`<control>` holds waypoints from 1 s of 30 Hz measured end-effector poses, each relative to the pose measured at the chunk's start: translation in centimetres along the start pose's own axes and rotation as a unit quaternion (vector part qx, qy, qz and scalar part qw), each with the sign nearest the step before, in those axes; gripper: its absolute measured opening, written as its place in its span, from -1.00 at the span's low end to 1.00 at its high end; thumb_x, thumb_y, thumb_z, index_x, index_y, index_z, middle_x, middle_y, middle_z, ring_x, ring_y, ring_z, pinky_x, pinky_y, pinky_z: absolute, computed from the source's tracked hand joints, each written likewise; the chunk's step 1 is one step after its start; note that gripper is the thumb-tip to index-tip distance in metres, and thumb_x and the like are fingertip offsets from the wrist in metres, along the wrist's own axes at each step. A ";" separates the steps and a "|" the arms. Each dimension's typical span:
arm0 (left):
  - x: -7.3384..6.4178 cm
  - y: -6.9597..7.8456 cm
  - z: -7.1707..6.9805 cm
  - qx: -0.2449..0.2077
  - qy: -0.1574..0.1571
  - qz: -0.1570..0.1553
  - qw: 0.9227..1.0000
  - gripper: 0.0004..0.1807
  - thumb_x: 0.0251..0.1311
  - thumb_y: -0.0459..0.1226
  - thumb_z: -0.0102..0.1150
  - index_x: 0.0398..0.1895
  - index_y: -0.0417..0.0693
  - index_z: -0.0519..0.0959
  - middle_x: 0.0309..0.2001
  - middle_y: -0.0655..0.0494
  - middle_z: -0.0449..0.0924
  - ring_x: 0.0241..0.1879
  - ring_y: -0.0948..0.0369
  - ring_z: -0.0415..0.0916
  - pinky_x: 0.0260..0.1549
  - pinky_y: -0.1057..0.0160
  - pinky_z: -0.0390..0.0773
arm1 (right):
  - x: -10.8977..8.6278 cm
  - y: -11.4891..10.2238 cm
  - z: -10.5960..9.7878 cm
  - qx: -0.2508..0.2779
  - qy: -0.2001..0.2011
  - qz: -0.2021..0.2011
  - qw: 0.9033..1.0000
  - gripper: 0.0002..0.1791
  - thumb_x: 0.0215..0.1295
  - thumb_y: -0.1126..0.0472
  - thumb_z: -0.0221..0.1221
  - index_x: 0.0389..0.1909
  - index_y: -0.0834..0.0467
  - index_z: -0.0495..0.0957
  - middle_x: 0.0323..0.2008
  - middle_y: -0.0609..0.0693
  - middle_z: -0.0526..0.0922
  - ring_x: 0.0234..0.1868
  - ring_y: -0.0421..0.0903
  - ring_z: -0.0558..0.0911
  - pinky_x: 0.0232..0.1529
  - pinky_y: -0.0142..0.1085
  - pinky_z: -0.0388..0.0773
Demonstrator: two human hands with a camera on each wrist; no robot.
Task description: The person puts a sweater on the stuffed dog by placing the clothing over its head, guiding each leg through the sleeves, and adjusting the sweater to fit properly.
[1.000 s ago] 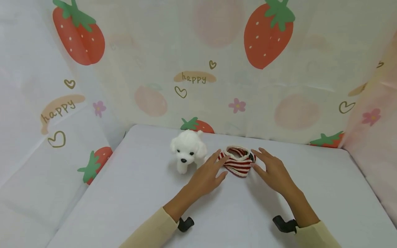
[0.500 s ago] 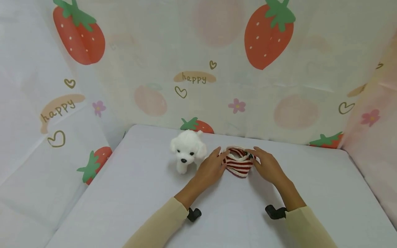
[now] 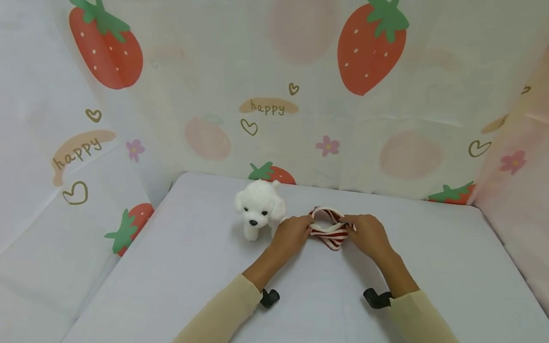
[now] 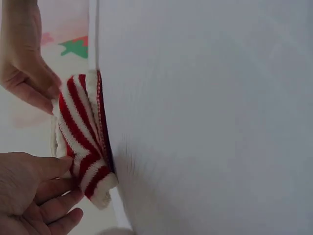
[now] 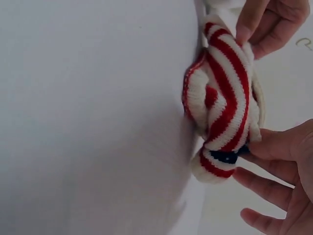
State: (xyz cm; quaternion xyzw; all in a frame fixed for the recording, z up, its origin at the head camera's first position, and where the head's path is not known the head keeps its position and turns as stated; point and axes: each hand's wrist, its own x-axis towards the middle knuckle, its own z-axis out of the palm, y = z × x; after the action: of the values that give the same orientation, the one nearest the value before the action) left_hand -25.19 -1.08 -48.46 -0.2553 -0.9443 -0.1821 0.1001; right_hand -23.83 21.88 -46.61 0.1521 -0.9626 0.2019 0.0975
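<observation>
A small red-and-white striped knit sweater (image 3: 329, 234) is held by both hands over the white table, its round neck opening facing up in the head view. My left hand (image 3: 292, 234) pinches the left side of the neck edge. On the opposite side, my right hand (image 3: 370, 235) pinches the edge between thumb and fingers. In the right wrist view, a dark blue patch shows on the sweater (image 5: 227, 93) beside the right thumb. The left wrist view shows a short white-cuffed sleeve of the sweater (image 4: 80, 122) next to the left fingers.
A white plush dog (image 3: 259, 209) stands just left of the left hand, facing forward. The white table (image 3: 214, 267) ends at a strawberry-patterned cloth backdrop (image 3: 274, 143). Black wrist mounts (image 3: 270, 298) jut inward from both wrists.
Both hands have closed in on the sweater from either side and now pinch its neck edge. The sweater's lower part has folded and shifted a little. The plush dog has stayed put.
</observation>
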 end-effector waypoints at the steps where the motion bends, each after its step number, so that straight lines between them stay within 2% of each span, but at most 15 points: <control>1: -0.1 0.0 -0.1 0.002 0.003 0.001 1.000 -0.80 0.36 -0.26 0.29 0.01 0.01 0.66 -0.19 0.15 0.74 -0.25 0.23 0.68 -0.32 0.29 0.59 | -0.1 -0.1 -0.2 -0.001 0.007 -0.005 1.000 -0.73 0.29 0.40 0.25 -0.03 0.20 0.76 -0.04 0.20 0.74 -0.13 0.16 0.70 -0.13 0.07 0.60; 4: -0.3 0.2 -0.5 0.008 0.005 0.007 1.000 -0.79 0.34 -0.26 0.31 0.01 0.01 0.67 -0.19 0.14 0.76 -0.24 0.23 0.70 -0.31 0.29 0.61 | -0.5 -0.6 -0.9 0.008 0.028 -0.019 0.999 -0.70 0.26 0.46 0.22 -0.05 0.19 0.77 -0.05 0.18 0.75 -0.13 0.18 0.71 -0.15 0.08 0.61; 8: -1.0 1.0 -1.5 0.011 0.009 0.025 1.000 -0.68 0.29 -0.21 0.36 0.10 -0.01 0.69 -0.08 0.13 0.76 -0.14 0.20 0.70 -0.20 0.28 0.64 | -1.1 -1.3 -2.2 0.020 0.065 -0.033 0.997 -0.74 0.21 0.48 0.28 -0.11 0.22 0.78 -0.11 0.17 0.77 -0.15 0.19 0.71 -0.02 0.13 0.58; 11: -1.5 1.9 -2.5 0.014 0.024 0.051 0.998 -0.67 0.28 -0.18 0.37 0.09 0.02 0.71 -0.04 0.15 0.75 -0.14 0.18 0.70 -0.19 0.28 0.63 | -1.6 -2.0 -3.2 0.023 0.096 -0.040 0.994 -0.76 0.16 0.49 0.34 -0.16 0.26 0.78 -0.17 0.18 0.78 -0.15 0.20 0.72 0.12 0.17 0.52; 14: -1.9 2.7 -3.7 0.031 0.048 0.070 0.996 -0.74 0.29 -0.18 0.36 0.03 0.04 0.74 -0.02 0.18 0.75 -0.10 0.19 0.71 -0.13 0.28 0.64 | -1.9 -2.8 -4.0 0.010 0.127 -0.057 0.990 -0.76 0.12 0.52 0.35 -0.19 0.28 0.78 -0.19 0.20 0.78 -0.15 0.20 0.72 0.13 0.14 0.53; 19: -2.7 3.5 -6.1 0.052 0.068 0.085 0.993 -0.78 0.30 -0.19 0.36 -0.03 0.02 0.75 0.04 0.13 0.72 0.02 0.21 0.69 0.02 0.25 0.62 | -2.1 -4.1 -5.2 -0.034 0.169 -0.090 0.981 -0.74 0.06 0.54 0.39 -0.19 0.31 0.78 -0.20 0.23 0.77 -0.12 0.22 0.73 0.12 0.14 0.54; 22: -3.4 3.8 -7.8 0.044 0.070 0.095 0.992 -0.81 0.30 -0.21 0.36 -0.07 0.00 0.75 0.03 0.12 0.73 -0.02 0.21 0.71 -0.05 0.28 0.64 | -2.4 -5.1 -5.9 -0.044 0.184 -0.106 0.976 -0.72 0.03 0.52 0.43 -0.18 0.31 0.77 -0.21 0.23 0.77 -0.14 0.20 0.73 0.12 0.13 0.55; 26: -4.4 3.9 -10.1 0.027 0.087 0.102 0.991 -0.86 0.28 -0.25 0.37 -0.13 -0.02 0.74 0.00 0.10 0.75 -0.05 0.20 0.71 -0.07 0.27 0.65 | -2.5 -6.7 -6.8 -0.045 0.208 -0.141 0.967 -0.70 0.00 0.51 0.46 -0.18 0.32 0.77 -0.20 0.23 0.77 -0.15 0.18 0.74 0.12 0.12 0.56; 30: -5.3 3.6 -12.0 0.012 0.117 0.096 0.988 -0.82 0.24 -0.30 0.40 -0.11 -0.06 0.73 0.01 0.06 0.74 0.00 0.18 0.70 0.04 0.22 0.61 | -2.1 -8.1 -7.4 -0.039 0.236 -0.178 0.954 -0.69 -0.03 0.53 0.46 -0.19 0.33 0.76 -0.21 0.23 0.77 -0.17 0.17 0.74 0.12 0.13 0.55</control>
State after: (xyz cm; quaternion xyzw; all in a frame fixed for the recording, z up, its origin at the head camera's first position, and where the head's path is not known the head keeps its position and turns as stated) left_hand -17.68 -5.29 -37.94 -0.3204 -0.8994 -0.1884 0.2299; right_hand -18.21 18.49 -37.58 0.2652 -0.8765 0.1738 0.3623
